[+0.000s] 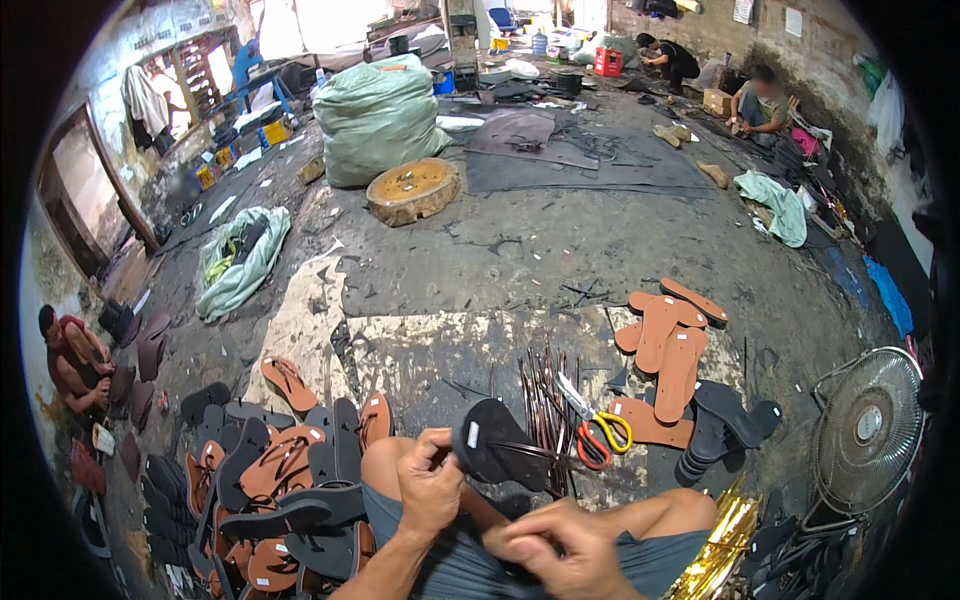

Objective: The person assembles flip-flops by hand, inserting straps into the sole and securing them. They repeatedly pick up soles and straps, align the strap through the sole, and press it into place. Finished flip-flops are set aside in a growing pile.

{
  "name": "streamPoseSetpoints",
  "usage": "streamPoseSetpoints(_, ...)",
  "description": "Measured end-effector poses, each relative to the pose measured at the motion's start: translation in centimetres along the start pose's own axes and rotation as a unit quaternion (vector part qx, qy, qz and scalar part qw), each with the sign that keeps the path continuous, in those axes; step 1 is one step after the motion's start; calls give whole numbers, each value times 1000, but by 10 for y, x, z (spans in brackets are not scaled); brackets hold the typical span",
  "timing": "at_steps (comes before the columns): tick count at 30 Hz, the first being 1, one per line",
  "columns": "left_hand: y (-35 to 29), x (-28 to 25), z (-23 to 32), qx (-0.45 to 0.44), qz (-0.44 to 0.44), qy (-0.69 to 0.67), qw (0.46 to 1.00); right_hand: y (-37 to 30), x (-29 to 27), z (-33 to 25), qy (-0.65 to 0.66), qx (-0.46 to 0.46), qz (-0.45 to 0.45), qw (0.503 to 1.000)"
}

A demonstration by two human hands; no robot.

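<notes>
My left hand (432, 485) is closed on the heel-like rounded end of a black flip-flop (487, 430), tilted up above my lap. Dark glossy straps cross its sole. Nearer to me, my right hand (565, 552) is blurred, its fingers curled; anything inside them is hidden. Beyond the flip-flop lies a bunch of thin dark brown straps (540, 390) on the floor sheet. Scissors (597, 425) with red and yellow handles rest just right of these straps.
Brown and black flip-flops (282, 460) pile up at my left. Brown soles (680, 370) and black soles (725, 415) lie at the right, near a fan (865, 430) and gold strips (722, 540). A wooden block (412, 190) and large sack (375, 120) stand ahead. Several people sit farther off.
</notes>
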State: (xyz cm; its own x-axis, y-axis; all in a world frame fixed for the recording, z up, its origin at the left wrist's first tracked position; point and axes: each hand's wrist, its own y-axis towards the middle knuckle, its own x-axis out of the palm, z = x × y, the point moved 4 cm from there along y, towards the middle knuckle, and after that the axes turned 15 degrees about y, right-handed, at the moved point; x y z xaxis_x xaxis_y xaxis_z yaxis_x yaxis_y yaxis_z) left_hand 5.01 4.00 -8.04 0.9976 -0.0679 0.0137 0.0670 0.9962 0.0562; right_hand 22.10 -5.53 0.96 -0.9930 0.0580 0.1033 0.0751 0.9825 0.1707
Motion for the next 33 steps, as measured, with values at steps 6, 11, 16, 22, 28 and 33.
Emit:
streamPoseSetpoints(6,-22,21,-1,-151,-14,-88,984,-17,-2,127,543,205,255,773)
streamPoseSetpoints(11,-14,20,45,247,-63,363,896,-4,-36,159,462,149,278,829)
streamPoseSetpoints(16,-5,41,59,336,-99,395,849,1,-26,133,399,151,234,873)
streamPoseSetpoints(22,-1,47,64,-21,-216,-240,946,3,-68,97,242,233,-59,940)
streamPoseSetpoints(28,-12,58,41,-256,-314,-126,906,9,-70,74,46,187,-191,963)
streamPoseSetpoints(33,16,24,31,-205,-59,-145,966,-15,-63,61,285,-94,207,931)
